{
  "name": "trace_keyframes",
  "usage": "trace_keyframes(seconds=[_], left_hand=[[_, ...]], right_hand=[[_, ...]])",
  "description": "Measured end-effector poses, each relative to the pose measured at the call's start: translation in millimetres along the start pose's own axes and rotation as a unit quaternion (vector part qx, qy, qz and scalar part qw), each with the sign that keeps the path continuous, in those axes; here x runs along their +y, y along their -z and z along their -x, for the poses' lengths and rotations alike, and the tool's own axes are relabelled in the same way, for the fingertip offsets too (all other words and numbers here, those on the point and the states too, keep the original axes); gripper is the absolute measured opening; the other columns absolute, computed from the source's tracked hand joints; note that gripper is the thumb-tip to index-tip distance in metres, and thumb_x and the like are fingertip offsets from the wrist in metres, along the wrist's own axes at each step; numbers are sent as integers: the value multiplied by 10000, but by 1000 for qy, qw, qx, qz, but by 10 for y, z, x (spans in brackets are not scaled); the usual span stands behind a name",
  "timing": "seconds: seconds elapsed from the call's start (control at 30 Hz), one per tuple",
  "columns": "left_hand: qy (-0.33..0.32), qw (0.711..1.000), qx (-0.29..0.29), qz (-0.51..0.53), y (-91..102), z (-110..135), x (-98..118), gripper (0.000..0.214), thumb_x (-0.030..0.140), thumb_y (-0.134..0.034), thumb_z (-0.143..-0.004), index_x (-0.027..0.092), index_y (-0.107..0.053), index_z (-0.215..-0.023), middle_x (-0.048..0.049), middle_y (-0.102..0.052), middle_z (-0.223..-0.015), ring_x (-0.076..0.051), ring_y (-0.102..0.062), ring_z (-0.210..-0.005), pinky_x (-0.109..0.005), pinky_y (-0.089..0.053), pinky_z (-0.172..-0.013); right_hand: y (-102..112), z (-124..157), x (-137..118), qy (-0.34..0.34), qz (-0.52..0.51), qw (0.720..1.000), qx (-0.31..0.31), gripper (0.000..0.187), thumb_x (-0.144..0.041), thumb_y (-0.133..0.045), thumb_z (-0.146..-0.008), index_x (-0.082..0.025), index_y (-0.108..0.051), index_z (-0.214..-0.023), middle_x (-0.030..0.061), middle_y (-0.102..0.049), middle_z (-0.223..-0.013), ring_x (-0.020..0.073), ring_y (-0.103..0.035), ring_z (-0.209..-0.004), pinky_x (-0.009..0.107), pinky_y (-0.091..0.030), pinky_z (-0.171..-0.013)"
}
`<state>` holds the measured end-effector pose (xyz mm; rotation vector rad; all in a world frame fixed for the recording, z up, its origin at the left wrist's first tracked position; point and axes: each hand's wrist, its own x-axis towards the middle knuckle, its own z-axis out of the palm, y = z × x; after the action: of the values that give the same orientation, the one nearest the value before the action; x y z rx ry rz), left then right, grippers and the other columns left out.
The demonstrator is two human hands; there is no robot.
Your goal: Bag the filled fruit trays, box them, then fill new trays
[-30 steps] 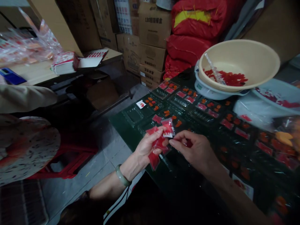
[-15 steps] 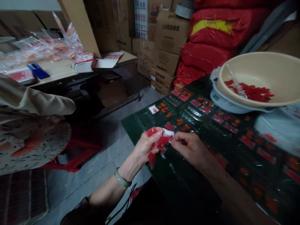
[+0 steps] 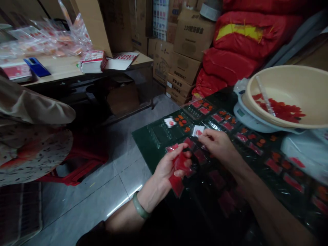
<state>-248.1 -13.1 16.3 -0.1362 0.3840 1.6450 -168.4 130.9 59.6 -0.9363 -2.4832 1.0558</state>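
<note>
My left hand (image 3: 165, 167), with a green bangle at its wrist, is closed round several red sachets (image 3: 176, 186), which stick out between and below the fingers. Between the thumb and fingers of my right hand (image 3: 219, 143) is a small white packet (image 3: 197, 131) with a red print, held over the trays. Clear plastic trays (image 3: 160, 136) lie in rows on the dark green table (image 3: 143, 138). Many have orange pieces (image 3: 182, 121) and flat red sachets (image 3: 200, 156) in their compartments. Another white packet (image 3: 169, 122), blurred out, lies in a tray near the far left.
A cream basin (image 3: 292, 82) with red pieces and a clear stick stands on a pale blue basin (image 3: 256, 118) at the right. Cartons (image 3: 189, 37) and red sacks (image 3: 235, 37) are stacked behind. At the left, a person's sleeve (image 3: 41, 106) shows beside a red stool (image 3: 89, 164).
My right hand has moved away from the left, forward over the trays, with the white packet in its fingers. My left hand keeps the red sachets. The view has shifted slightly.
</note>
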Motion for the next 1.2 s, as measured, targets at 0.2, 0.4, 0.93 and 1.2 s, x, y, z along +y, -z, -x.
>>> trace_keyframes(seconds=[0.2, 0.4, 0.93, 1.2], left_hand=[[-108, 992, 31, -51, 143, 161, 277, 135, 238, -523, -829, 167, -544, -941, -21, -495, -746, -56, -477, -502, -77, -243, -260], [-168, 981, 68, -70, 177, 281, 546, 94, 207, -508, -826, 162, -547, -899, -19, -474, -731, -59, -467, -505, -71, -269, -252], [-186, 973, 94, -102, 265, 418, 583, 120, 185, -455, -845, 141, -565, -867, -26, -479, -713, -64, -464, -499, -74, -275, -245], [-173, 973, 92, -121, 224, 367, 481, 159, 178, -403, -865, 137, -557, -869, -27, -468, -715, -66, -458, -495, -75, -275, -241]], right_hand=[[-276, -193, -48, 211, 426, 879, -43, 227, -180, -356, -855, -174, -581, -827, 64, -629, -754, 170, -556, -634, 272, -213, -497], [-367, -317, -57, 232, 510, 821, -108, 265, -111, -330, -858, -117, -589, -913, 156, -626, -853, 237, -605, -759, 285, -305, -535], [-583, -714, -262, 192, 471, 853, -120, 376, -115, -304, -865, -167, -487, -1189, 186, -390, -1344, 217, -616, -861, 298, -422, -647], [-336, -387, -131, 217, 466, 852, -96, 554, -109, -350, -823, -291, -303, -1345, 133, -276, -1430, 208, -630, -819, 321, -445, -643]])
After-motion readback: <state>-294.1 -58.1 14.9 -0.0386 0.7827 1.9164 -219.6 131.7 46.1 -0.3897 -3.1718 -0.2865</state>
